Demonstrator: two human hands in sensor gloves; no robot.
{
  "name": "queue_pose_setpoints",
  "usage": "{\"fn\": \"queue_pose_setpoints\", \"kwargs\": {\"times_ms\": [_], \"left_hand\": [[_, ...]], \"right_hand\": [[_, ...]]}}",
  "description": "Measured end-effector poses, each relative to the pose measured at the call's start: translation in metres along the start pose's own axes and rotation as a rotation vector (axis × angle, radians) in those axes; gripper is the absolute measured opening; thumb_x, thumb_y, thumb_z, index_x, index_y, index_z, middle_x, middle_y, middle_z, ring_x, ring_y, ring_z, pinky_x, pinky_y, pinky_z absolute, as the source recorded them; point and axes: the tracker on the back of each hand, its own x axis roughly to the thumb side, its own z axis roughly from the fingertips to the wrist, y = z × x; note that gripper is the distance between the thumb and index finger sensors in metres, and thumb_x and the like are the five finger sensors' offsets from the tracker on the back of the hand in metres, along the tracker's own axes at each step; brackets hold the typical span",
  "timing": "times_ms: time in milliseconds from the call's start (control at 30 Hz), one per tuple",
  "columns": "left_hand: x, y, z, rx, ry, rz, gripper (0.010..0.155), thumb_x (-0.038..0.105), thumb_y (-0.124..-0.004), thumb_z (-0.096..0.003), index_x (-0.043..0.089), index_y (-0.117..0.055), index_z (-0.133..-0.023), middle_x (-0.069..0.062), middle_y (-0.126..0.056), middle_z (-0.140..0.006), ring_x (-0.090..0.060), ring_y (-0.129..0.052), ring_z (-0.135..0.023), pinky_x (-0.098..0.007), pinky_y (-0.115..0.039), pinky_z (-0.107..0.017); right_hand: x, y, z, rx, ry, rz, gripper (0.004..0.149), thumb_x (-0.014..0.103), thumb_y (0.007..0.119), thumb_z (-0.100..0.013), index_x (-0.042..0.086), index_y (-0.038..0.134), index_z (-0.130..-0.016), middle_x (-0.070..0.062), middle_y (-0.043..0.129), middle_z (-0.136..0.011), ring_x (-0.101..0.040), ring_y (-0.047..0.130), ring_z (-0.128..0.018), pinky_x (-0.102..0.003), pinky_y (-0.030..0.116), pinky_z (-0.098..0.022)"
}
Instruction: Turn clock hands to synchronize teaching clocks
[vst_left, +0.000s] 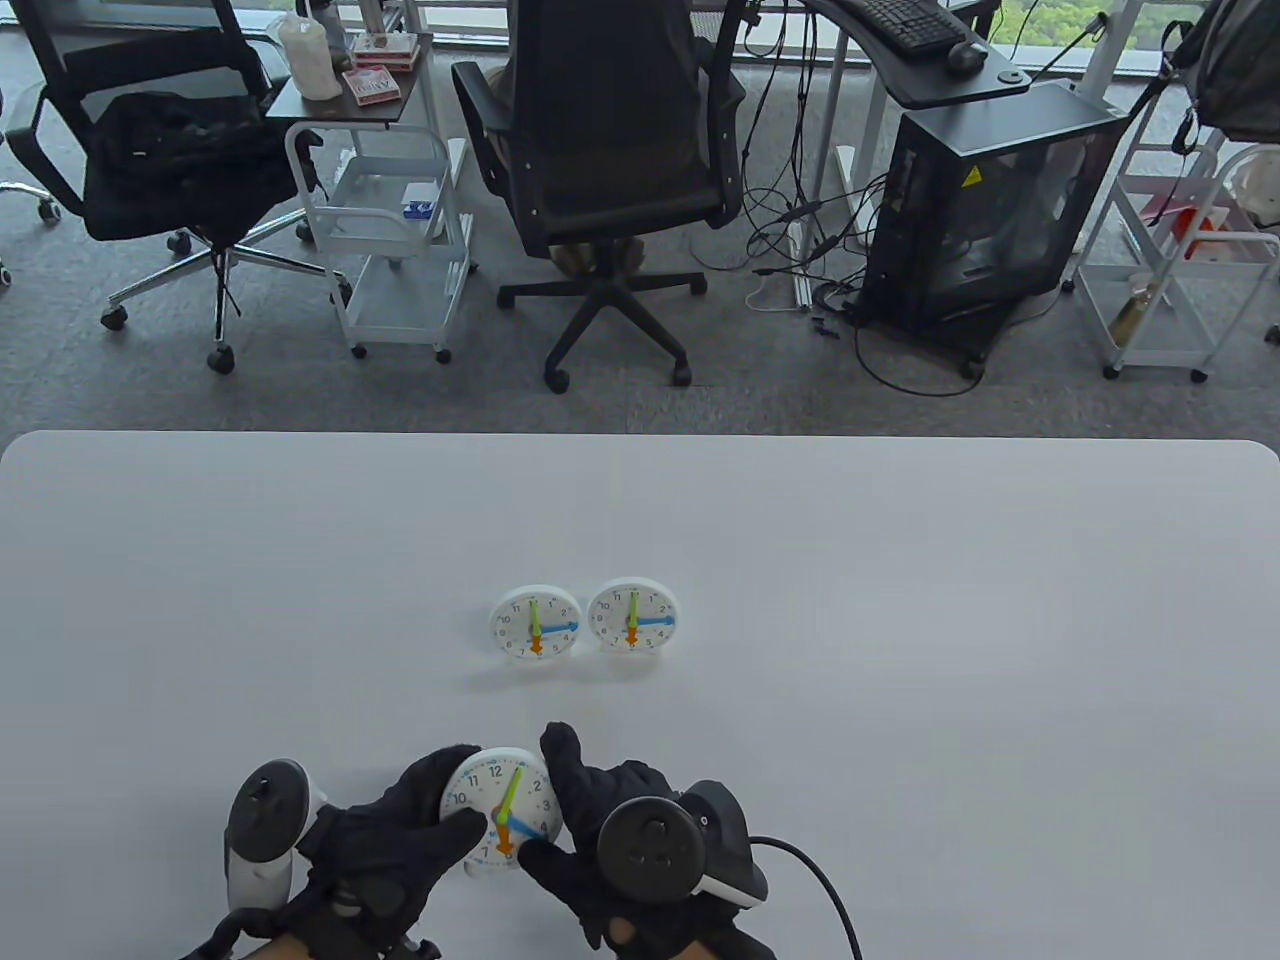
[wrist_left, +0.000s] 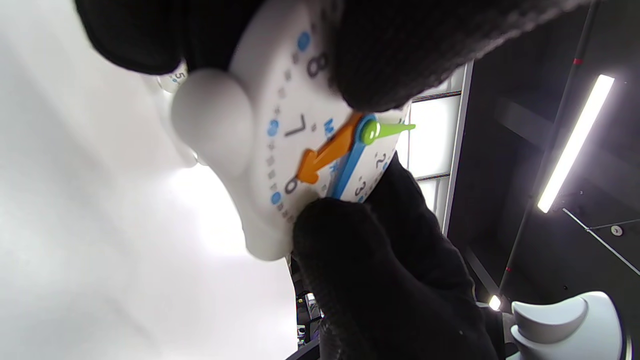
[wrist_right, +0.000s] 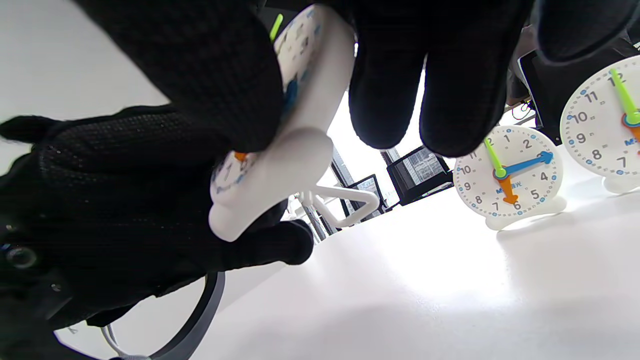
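Observation:
A white teaching clock (vst_left: 500, 808) with green, blue and orange hands is held just above the table's near edge. My left hand (vst_left: 405, 850) grips its left rim, thumb on the face. My right hand (vst_left: 580, 830) holds its right side, with a fingertip (wrist_left: 340, 230) on the blue hand near the 4. The orange hand points to 6, the green one just past 12. Two more clocks, the left (vst_left: 536, 623) and the right (vst_left: 632, 615), stand side by side mid-table, both with green at 12, blue at 3, orange at 6; they also show in the right wrist view (wrist_right: 510, 175).
The white table (vst_left: 900, 650) stretches wide around the clocks. A cable (vst_left: 810, 880) runs from my right tracker across the near right. Office chairs, carts and a computer case stand on the floor beyond the far edge.

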Motion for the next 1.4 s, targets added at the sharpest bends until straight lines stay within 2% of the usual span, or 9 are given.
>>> {"fn": "queue_pose_setpoints", "kwargs": {"times_ms": [500, 1400], "left_hand": [[-0.0005, 0.0001, -0.0004, 0.0, -0.006, -0.013, 0.06, 0.033, -0.087, -0.0484, 0.019, -0.061, -0.101, -0.008, -0.09, -0.092, -0.029, -0.105, -0.056, -0.062, -0.073, -0.056], [-0.0012, -0.001, 0.0005, -0.005, -0.01, -0.015, 0.06, 0.033, -0.087, -0.0488, 0.019, -0.061, -0.101, -0.008, -0.09, -0.093, -0.03, -0.105, -0.057, -0.063, -0.073, -0.056]], "right_hand": [[0.0011, -0.0016, 0.0006, -0.04, -0.02, 0.006, 0.077, 0.033, 0.082, -0.049, -0.015, 0.048, -0.1, -0.015, 0.088, -0.078, -0.04, 0.097, -0.062, -0.071, 0.065, -0.053], [0.0039, -0.0038, 0.0026, -0.091, -0.052, 0.033, 0.07, 0.032, 0.078, -0.05, -0.014, 0.055, -0.098, -0.013, 0.093, -0.072, -0.037, 0.1, -0.056, -0.07, 0.067, -0.052]]}}
